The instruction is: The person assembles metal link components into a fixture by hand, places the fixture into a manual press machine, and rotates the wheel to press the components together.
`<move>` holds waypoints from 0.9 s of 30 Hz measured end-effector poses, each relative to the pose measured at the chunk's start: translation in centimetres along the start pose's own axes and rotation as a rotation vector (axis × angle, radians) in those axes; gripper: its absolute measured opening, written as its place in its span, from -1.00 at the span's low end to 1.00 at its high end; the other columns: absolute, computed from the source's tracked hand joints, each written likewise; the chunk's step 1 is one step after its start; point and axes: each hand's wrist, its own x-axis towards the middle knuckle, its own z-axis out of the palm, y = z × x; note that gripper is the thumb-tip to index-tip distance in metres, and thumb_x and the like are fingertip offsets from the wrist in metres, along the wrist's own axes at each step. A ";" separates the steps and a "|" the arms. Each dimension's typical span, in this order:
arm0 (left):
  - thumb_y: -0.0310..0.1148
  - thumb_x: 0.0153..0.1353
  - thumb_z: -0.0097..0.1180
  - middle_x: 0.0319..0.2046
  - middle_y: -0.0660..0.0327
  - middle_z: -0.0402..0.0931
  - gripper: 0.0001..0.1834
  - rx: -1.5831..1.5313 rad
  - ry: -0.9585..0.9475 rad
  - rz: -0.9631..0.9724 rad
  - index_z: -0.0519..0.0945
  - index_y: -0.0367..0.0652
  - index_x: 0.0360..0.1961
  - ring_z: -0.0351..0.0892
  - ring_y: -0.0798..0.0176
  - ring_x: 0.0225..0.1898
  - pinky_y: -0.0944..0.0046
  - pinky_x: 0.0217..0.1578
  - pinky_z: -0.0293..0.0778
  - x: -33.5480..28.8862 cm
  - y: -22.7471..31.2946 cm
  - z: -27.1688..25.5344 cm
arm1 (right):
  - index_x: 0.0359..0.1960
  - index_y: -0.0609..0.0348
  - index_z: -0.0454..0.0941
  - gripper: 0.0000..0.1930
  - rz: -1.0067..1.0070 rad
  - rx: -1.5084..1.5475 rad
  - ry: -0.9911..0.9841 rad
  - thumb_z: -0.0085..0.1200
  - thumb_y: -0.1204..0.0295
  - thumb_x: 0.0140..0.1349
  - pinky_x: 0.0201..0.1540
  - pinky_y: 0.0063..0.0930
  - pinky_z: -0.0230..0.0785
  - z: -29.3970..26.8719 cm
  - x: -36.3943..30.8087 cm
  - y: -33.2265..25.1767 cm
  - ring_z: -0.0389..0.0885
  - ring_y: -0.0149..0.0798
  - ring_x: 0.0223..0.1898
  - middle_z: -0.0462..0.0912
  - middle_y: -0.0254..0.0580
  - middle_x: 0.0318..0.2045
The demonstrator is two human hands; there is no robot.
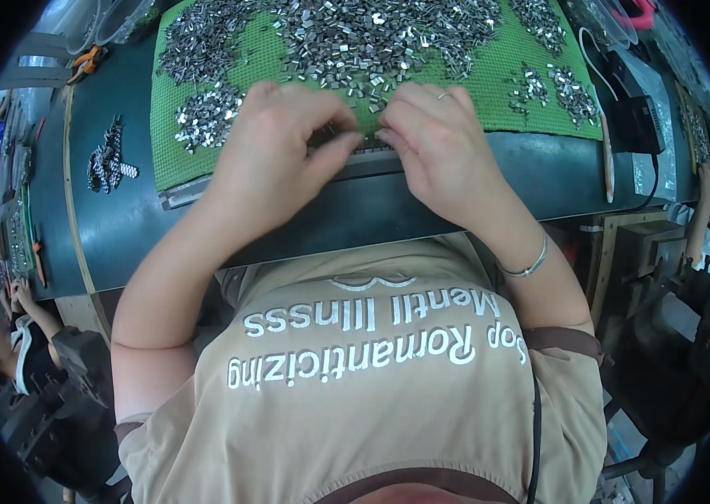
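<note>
My left hand (275, 139) and my right hand (439, 134) meet at the near edge of a green textured mat (489, 113), with thumb and fingertips of each pinched together. What they hold is too small or hidden to tell. Just beneath the fingertips runs a grey metal strip (372, 163) along the mat's front. Beyond my hands spreads a large heap of small shiny metal pieces (355, 46). A smaller pile of metal pieces (208, 118) lies beside my left wrist.
Several linked metal bands (111, 160) lie on the dark table (347, 214) at left, near orange-handled pliers (86, 63). At right are small piles of metal pieces (573, 97) and a black power adapter (639, 124) with cables. Other people work at both sides.
</note>
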 end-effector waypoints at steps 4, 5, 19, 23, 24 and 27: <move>-0.46 0.03 0.36 -0.32 0.27 0.69 -0.71 -0.082 0.072 -0.107 0.65 -0.10 -0.17 0.63 0.18 -0.22 0.19 -0.09 0.36 -1.3 1.1 1.1 | -0.45 0.14 0.51 -0.97 -0.052 -0.048 -0.031 0.11 0.50 0.10 -0.17 -0.25 0.20 -0.4 -0.4 0.0 0.49 -0.15 -0.29 0.45 -0.25 -0.44; -0.45 0.01 0.36 -0.36 0.29 0.67 -0.70 -0.034 0.144 -0.079 0.65 -0.06 -0.16 0.62 0.19 -0.24 0.16 -0.10 0.32 -1.5 1.2 1.5 | -0.41 0.16 0.53 -0.93 -0.094 -0.075 -0.024 0.14 0.49 0.07 -0.15 -0.25 0.22 -0.4 -0.9 0.3 0.48 -0.15 -0.26 0.46 -0.24 -0.41; -0.27 0.01 0.37 -0.26 0.28 0.57 -0.88 0.293 0.062 -0.134 0.76 -0.03 -0.42 0.49 0.11 -0.08 0.00 -0.08 0.23 1.7 -0.8 0.8 | -0.17 0.25 0.55 -0.61 -0.015 -0.082 -0.044 0.33 0.44 -0.08 -0.08 -0.20 0.30 -1.9 -2.9 0.1 0.45 -0.04 -0.13 0.48 -0.12 -0.19; -0.29 0.04 0.35 -0.27 0.27 0.56 -0.90 0.330 0.037 -0.146 0.74 -0.06 -0.44 0.48 0.11 -0.06 -0.01 -0.09 0.24 2.1 -0.8 1.0 | -0.19 0.22 0.56 -0.64 0.023 -0.025 -0.038 0.32 0.40 -0.05 -0.11 -0.21 0.29 -2.3 -2.5 0.4 0.47 -0.05 -0.17 0.49 -0.14 -0.24; -0.29 0.04 0.35 -0.27 0.27 0.56 -0.90 0.329 0.038 -0.146 0.74 -0.06 -0.44 0.48 0.11 -0.06 -0.01 -0.09 0.24 2.2 -0.9 1.0 | -0.21 0.20 0.58 -0.67 0.036 0.027 -0.038 0.32 0.39 -0.03 -0.13 -0.21 0.29 -2.5 -2.2 0.4 0.49 -0.07 -0.19 0.50 -0.16 -0.28; -0.33 0.07 0.32 -0.26 0.24 0.55 -0.90 0.337 0.023 -0.074 0.70 -0.09 -0.42 0.48 0.09 -0.05 0.00 -0.10 0.25 2.1 -0.9 0.8 | -0.31 0.15 0.62 -0.79 0.010 0.032 -0.034 0.28 0.38 0.03 -0.18 -0.22 0.28 -2.7 -0.6 1.1 0.52 -0.09 -0.27 0.53 -0.20 -0.37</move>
